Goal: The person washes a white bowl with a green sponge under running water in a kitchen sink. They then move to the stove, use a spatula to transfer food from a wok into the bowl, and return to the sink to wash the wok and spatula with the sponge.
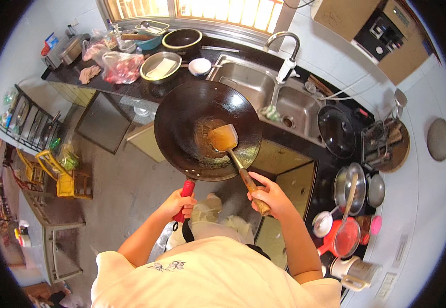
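My left hand (178,205) is wrapped round the red handle (187,190) of a large dark wok (177,118), holding it in the air in front of me. In my right hand (268,194) is a spatula (236,160) with a wooden grip and a metal blade. The blade rests inside the wok, near its middle, and looks orange-brown in the light. A little brownish liquid or oily sheen (202,134) shows on the wok's bottom around it.
Beyond the wok, a double steel sink (243,82) with a faucet (286,66) is set into the black counter. Bagged meat (123,66), a steel basin (160,66) and a small white bowl (200,66) stand to its left. Pans, a lid (337,132) and a red strainer (346,237) line the right counter.
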`<action>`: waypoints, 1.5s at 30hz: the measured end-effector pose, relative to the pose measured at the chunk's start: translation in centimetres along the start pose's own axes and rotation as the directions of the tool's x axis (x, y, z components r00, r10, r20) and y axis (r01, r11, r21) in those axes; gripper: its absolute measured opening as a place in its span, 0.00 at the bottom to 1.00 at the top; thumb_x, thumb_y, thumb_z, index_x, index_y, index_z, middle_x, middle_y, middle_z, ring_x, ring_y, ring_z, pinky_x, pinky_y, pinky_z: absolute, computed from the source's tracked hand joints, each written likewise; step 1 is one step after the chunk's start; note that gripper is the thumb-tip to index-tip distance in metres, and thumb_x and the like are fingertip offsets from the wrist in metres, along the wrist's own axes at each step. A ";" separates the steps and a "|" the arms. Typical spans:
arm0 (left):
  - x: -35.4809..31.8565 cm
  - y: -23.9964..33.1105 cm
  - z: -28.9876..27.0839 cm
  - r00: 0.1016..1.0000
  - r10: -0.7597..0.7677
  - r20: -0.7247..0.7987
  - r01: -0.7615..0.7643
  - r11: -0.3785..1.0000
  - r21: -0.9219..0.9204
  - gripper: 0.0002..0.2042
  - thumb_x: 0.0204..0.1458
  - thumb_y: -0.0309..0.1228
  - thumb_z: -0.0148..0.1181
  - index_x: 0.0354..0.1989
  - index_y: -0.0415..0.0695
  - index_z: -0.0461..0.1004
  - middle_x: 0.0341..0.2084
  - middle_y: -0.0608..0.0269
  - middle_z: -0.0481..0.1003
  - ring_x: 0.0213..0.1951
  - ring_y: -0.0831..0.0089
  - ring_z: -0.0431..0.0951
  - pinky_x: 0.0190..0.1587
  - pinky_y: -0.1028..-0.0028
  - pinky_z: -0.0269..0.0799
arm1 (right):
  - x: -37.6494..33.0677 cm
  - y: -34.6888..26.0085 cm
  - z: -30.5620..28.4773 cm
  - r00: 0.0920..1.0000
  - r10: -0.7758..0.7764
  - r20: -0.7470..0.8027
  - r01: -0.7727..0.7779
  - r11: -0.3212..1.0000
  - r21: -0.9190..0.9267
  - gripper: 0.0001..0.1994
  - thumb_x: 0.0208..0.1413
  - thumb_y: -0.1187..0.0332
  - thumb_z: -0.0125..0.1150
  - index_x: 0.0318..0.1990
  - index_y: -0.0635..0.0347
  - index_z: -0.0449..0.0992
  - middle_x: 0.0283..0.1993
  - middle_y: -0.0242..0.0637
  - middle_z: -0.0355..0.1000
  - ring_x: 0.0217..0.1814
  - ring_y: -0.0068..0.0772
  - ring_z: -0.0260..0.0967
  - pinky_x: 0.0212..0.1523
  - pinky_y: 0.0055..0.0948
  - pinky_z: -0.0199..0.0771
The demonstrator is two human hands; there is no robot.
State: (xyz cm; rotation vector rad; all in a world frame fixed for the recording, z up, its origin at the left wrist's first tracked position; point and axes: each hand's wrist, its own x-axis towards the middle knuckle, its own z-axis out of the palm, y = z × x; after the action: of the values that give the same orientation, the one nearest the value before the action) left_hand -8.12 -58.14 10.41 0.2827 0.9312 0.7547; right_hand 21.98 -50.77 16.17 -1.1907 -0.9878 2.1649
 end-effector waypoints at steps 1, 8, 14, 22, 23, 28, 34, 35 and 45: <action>1.8 1.8 0.2 1.000 -0.003 -0.018 0.004 1.000 0.013 0.11 0.48 0.21 0.56 0.28 0.48 0.59 0.13 0.74 0.57 0.13 0.83 0.56 0.16 0.78 0.54 | 1.7 -1.2 -0.9 1.000 0.010 -0.009 -0.010 1.000 0.004 0.34 0.50 0.76 0.56 0.66 0.62 0.52 0.30 0.39 0.70 0.24 0.29 0.68 0.26 0.26 0.67; 14.2 12.5 2.1 0.990 0.024 -0.141 -0.014 0.997 0.076 0.11 0.47 0.21 0.56 0.29 0.47 0.58 0.14 0.71 0.58 0.13 0.80 0.58 0.17 0.76 0.57 | 12.8 -11.0 -9.6 0.999 0.041 -0.008 -0.042 0.994 -0.098 0.36 0.48 0.79 0.55 0.67 0.62 0.50 0.31 0.40 0.70 0.23 0.27 0.67 0.25 0.25 0.68; 23.5 17.1 2.8 0.976 0.033 -0.214 -0.025 0.999 0.040 0.12 0.46 0.20 0.56 0.30 0.46 0.58 0.15 0.69 0.60 0.14 0.79 0.61 0.16 0.75 0.58 | 21.9 -16.5 -17.7 0.995 0.094 0.013 -0.092 0.988 -0.122 0.36 0.46 0.78 0.58 0.66 0.61 0.54 0.28 0.36 0.69 0.22 0.26 0.67 0.23 0.25 0.66; 29.4 21.7 3.9 0.929 0.062 -0.364 0.025 0.973 0.230 0.11 0.44 0.20 0.55 0.32 0.44 0.58 0.15 0.66 0.63 0.14 0.76 0.64 0.16 0.73 0.61 | 29.0 -19.8 -22.5 0.990 0.072 -0.124 -0.113 0.924 -0.366 0.36 0.43 0.77 0.58 0.65 0.57 0.58 0.32 0.35 0.71 0.27 0.21 0.67 0.30 0.21 0.67; 29.9 21.9 3.5 0.928 0.064 -0.367 0.033 0.968 0.250 0.11 0.44 0.20 0.54 0.32 0.43 0.58 0.15 0.66 0.63 0.14 0.76 0.65 0.16 0.73 0.62 | 29.4 -19.7 -22.6 0.988 0.059 -0.143 -0.109 0.921 -0.373 0.36 0.43 0.77 0.58 0.65 0.56 0.58 0.33 0.35 0.71 0.29 0.20 0.66 0.32 0.20 0.67; 31.5 23.2 2.3 0.921 0.060 -0.384 0.066 0.949 0.307 0.11 0.45 0.21 0.53 0.34 0.42 0.59 0.14 0.66 0.64 0.13 0.76 0.66 0.16 0.73 0.63 | 29.8 -19.4 -22.6 0.968 -0.069 -0.242 -0.062 0.866 -0.497 0.36 0.42 0.77 0.57 0.65 0.54 0.59 0.37 0.37 0.71 0.32 0.19 0.66 0.35 0.20 0.67; 31.9 24.8 1.0 0.883 0.120 -0.453 0.140 0.855 0.500 0.14 0.45 0.22 0.54 0.41 0.40 0.63 0.15 0.65 0.65 0.13 0.75 0.67 0.16 0.73 0.63 | 29.4 -19.1 -23.1 0.942 -0.043 -0.332 -0.111 0.896 -0.430 0.36 0.43 0.78 0.57 0.65 0.54 0.58 0.38 0.37 0.70 0.33 0.18 0.65 0.35 0.19 0.67; 31.8 25.1 0.8 0.867 0.140 -0.478 0.163 0.828 0.537 0.14 0.44 0.23 0.55 0.41 0.40 0.64 0.15 0.64 0.66 0.14 0.74 0.68 0.17 0.71 0.64 | 29.2 -19.2 -22.9 0.940 -0.039 -0.338 -0.115 0.898 -0.425 0.36 0.43 0.79 0.56 0.65 0.54 0.58 0.39 0.36 0.71 0.32 0.17 0.65 0.35 0.18 0.66; 30.8 26.4 -1.8 0.833 0.376 -0.405 0.131 0.578 0.806 0.10 0.41 0.27 0.58 0.32 0.40 0.66 0.16 0.56 0.65 0.21 0.63 0.69 0.27 0.64 0.65 | 28.6 -18.4 -21.5 0.923 -0.049 -0.381 -0.047 0.970 -0.238 0.36 0.46 0.83 0.54 0.66 0.55 0.56 0.40 0.36 0.69 0.30 0.15 0.65 0.31 0.15 0.66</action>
State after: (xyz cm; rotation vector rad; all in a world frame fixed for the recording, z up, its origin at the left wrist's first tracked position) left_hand -10.49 -18.08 4.16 1.0127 1.8230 0.4799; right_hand 27.10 -11.76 7.92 -1.6517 -1.0914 1.7416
